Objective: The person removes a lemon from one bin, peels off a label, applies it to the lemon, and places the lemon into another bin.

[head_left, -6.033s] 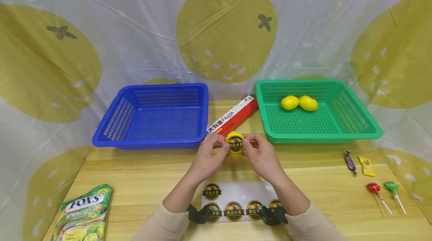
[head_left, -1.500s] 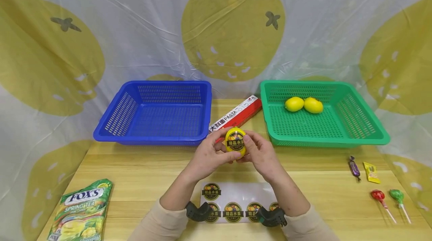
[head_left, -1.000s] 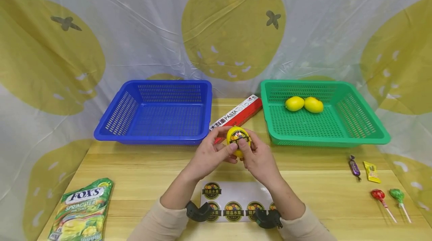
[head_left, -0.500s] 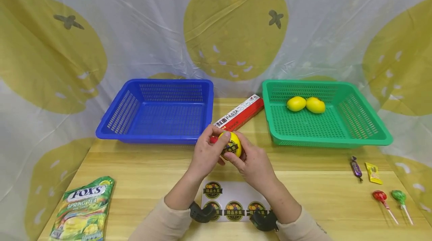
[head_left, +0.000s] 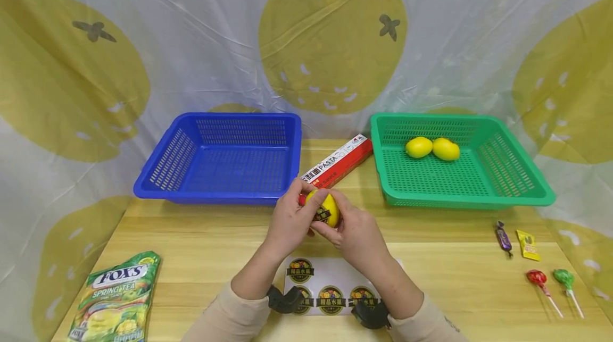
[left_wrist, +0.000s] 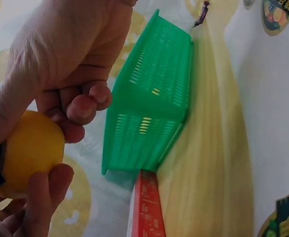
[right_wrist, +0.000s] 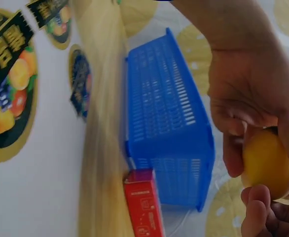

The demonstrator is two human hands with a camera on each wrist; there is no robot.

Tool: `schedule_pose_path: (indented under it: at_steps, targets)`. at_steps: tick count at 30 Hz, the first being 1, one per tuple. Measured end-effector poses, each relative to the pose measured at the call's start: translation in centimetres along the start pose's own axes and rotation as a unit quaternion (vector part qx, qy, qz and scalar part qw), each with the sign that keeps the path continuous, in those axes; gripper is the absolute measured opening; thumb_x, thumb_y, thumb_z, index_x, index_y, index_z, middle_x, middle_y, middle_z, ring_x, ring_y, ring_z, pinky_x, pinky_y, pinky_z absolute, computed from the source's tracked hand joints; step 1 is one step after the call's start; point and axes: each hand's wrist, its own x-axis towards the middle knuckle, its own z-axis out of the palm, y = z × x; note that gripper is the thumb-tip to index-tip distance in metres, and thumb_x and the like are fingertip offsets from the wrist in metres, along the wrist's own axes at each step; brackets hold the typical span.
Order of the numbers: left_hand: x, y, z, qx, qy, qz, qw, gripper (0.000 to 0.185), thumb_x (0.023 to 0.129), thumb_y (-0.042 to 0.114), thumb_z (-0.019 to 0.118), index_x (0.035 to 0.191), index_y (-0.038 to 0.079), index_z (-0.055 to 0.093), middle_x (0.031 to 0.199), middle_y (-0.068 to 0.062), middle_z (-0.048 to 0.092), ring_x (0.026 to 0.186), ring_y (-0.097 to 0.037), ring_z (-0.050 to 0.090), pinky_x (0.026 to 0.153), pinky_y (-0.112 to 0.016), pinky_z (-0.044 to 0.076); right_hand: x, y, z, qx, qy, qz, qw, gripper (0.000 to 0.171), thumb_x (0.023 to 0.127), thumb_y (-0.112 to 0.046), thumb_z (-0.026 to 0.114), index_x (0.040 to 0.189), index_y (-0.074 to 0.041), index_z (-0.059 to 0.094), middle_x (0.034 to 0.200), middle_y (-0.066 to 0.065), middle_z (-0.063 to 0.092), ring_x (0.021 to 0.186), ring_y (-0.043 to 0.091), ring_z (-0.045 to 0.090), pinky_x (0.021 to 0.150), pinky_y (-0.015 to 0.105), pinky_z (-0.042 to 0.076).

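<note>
The bag (head_left: 115,299) reads "FOX'S SPRING TEA" — the red box (head_left: 337,163) reads "PASTA" after Chinese characters; the sticker (head_left: 300,271) text is too small to read.

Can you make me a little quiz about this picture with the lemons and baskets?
1. How many lemons lie in the green basket?
2. True or false: the blue basket has candy in it.
3. What do the left hand and right hand hold together?

Key:
1. Two.
2. False; nothing shows inside it.
3. A yellow lemon with a dark sticker on it.
</note>
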Motion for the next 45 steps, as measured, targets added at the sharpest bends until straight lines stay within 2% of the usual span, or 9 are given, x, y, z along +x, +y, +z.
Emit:
schedule_pose_path:
  at_steps: [4, 9, 15, 19, 24, 30, 37, 41, 45]
  targets:
    - [0.1, 0.1, -0.8, -0.035, -0.061, 0.008, 0.9975, 0.033, 0.107, 0.042, 0.049, 0.121, 0.013, 0.056, 0.102, -0.016, 0.065, 0.067, -0.025, 0.069, 0.057, -0.046, 0.061, 0.1, 0.0, -0.6, 0.058, -0.005, 0.053, 0.997, 0.061, 0.086, -0.036, 0.082, 0.137, -0.013, 0.056, 0.074, -0.001, 0.061, 0.058, 0.008, 0.053, 0.051, 0.019, 0.048]
    - [0.0, 0.4, -1.4, -0.048, -0.126, 0.010, 0.9909, 0.054, 0.092, 0.025, 0.077, 0.139, 0.020, 0.053, 0.129, -0.010, 0.057, 0.083, -0.027, 0.072, 0.068, -0.040, 0.063, 0.2, 0.4, -1.3, 0.049, -0.016, 0.058, 0.997, 0.062, 0.086, -0.032, 0.082, 0.138, -0.012, 0.055, 0.069, -0.003, 0.059, 0.058, 0.006, 0.052, 0.052, 0.019, 0.048]
    - [0.2, 0.4, -1.4, -0.020, -0.108, 0.035, 0.9933, 0.054, 0.089, 0.020, 0.079, 0.137, 0.021, 0.055, 0.123, -0.007, 0.061, 0.082, -0.021, 0.067, 0.064, -0.029, 0.058, 0.2, 1.2, -2.4, 0.075, -0.094, 0.014, 0.993, 0.072, 0.090, -0.024, 0.079, 0.150, -0.010, 0.043, 0.073, -0.003, 0.066, 0.059, 0.000, 0.057, 0.054, 0.019, 0.051]
    - [0.3, 0.3, -1.1, -0.006, -0.102, 0.048, 0.9936, 0.055, 0.090, 0.020, 0.077, 0.138, 0.022, 0.050, 0.125, -0.006, 0.060, 0.086, -0.022, 0.064, 0.067, -0.028, 0.054, -0.7, 2.1, -3.2, 0.118, -0.124, 0.069, 0.983, 0.072, 0.095, -0.014, 0.073, 0.157, -0.015, 0.036, 0.089, 0.003, 0.076, 0.066, 0.008, 0.068, 0.060, 0.021, 0.055]
    - [0.4, 0.0, -1.1, -0.013, -0.120, 0.047, 0.9916, 0.052, 0.087, 0.015, 0.076, 0.133, 0.019, 0.053, 0.117, -0.008, 0.064, 0.088, -0.020, 0.064, 0.068, -0.027, 0.054, -3.1, 3.9, -4.1, 0.166, -0.076, 0.172, 0.968, 0.060, 0.098, -0.020, 0.070, 0.152, -0.023, 0.043, 0.102, 0.010, 0.075, 0.076, 0.022, 0.072, 0.063, 0.027, 0.059]
    - [0.3, -0.4, -1.1, 0.013, -0.125, 0.039, 0.9914, 0.052, 0.086, 0.017, 0.077, 0.133, 0.024, 0.056, 0.121, -0.004, 0.066, 0.091, -0.020, 0.064, 0.069, -0.026, 0.054, -5.6, 6.9, -6.1, 0.215, 0.051, 0.273, 0.936, 0.056, 0.102, -0.024, 0.063, 0.153, -0.024, 0.040, 0.106, 0.010, 0.061, 0.074, 0.016, 0.070, 0.065, 0.031, 0.062]
    - [0.3, -0.4, -0.7, 0.031, -0.101, 0.019, 0.9942, 0.050, 0.084, 0.020, 0.081, 0.129, 0.023, 0.059, 0.121, -0.002, 0.064, 0.095, -0.023, 0.064, 0.071, -0.030, 0.057, -4.9, 10.9, -9.8, 0.203, 0.178, 0.417, 0.868, 0.070, 0.100, -0.048, 0.059, 0.160, -0.035, 0.025, 0.105, -0.002, 0.041, 0.074, 0.006, 0.059, 0.060, 0.021, 0.056]
    - [0.4, -0.4, -0.5, 0.034, -0.094, 0.013, 0.9949, 0.052, 0.084, 0.020, 0.081, 0.130, 0.021, 0.058, 0.123, -0.004, 0.062, 0.097, -0.022, 0.065, 0.071, -0.031, 0.059, -4.3, 12.6, -10.9, 0.224, 0.211, 0.441, 0.843, 0.071, 0.099, -0.049, 0.059, 0.159, -0.032, 0.026, 0.100, -0.002, 0.041, 0.070, 0.007, 0.055, 0.056, 0.020, 0.053]
    - [0.4, -0.4, -0.4, 0.038, -0.092, 0.007, 0.9950, 0.055, 0.084, 0.020, 0.080, 0.131, 0.016, 0.053, 0.126, -0.008, 0.060, 0.097, -0.022, 0.063, 0.069, -0.029, 0.059, -4.0, 13.3, -11.0, 0.239, 0.215, 0.454, 0.831, 0.066, 0.100, -0.047, 0.059, 0.156, -0.027, 0.031, 0.095, -0.001, 0.048, 0.064, 0.007, 0.055, 0.055, 0.021, 0.052]
